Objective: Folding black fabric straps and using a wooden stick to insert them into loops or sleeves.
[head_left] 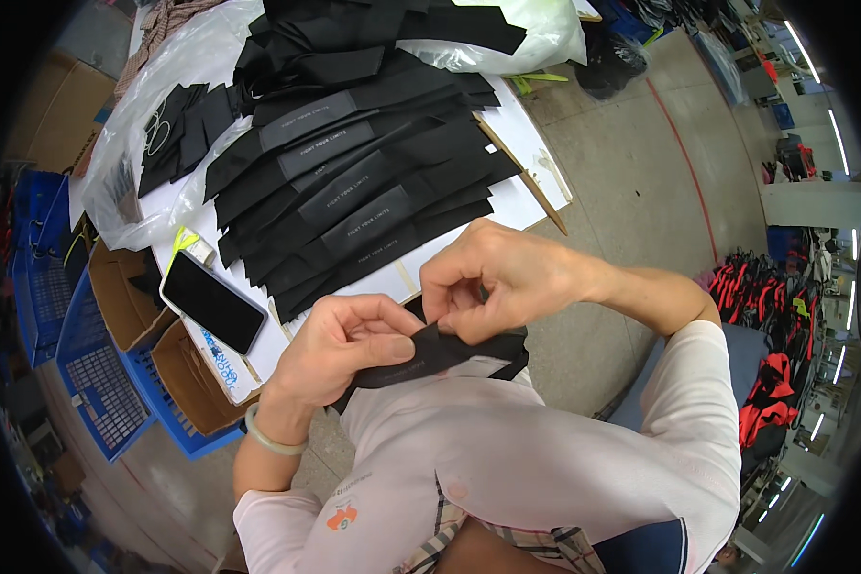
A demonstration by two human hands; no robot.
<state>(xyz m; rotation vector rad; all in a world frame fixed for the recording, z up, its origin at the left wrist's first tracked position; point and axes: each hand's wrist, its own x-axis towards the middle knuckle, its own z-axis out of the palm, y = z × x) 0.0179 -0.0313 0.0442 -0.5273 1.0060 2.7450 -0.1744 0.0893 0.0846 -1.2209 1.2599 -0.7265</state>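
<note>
Close to my body I hold a black fabric piece (pixel 421 359) with a smoother printed panel across it. My left hand (pixel 340 349), a pale bangle (pixel 277 435) on its wrist, pinches the fabric's left part between thumb and fingers. At the top edge, my right hand (pixel 502 282) grips the cloth with thumb and curled fingertips; anything small between them is hidden. Beyond my hands, on the white table, similar black fabric pieces (pixel 354 196) lie overlapped in a long row, several with printed panels facing up.
A phone (pixel 213 301) with a dark screen lies at the table's left edge. Clear plastic bags (pixel 129 182) and smaller black pieces (pixel 189 129) are behind it. Cardboard boxes (pixel 187 378) and blue crates (pixel 96 392) stand left. A wooden stick (pixel 521 174) overhangs the right edge.
</note>
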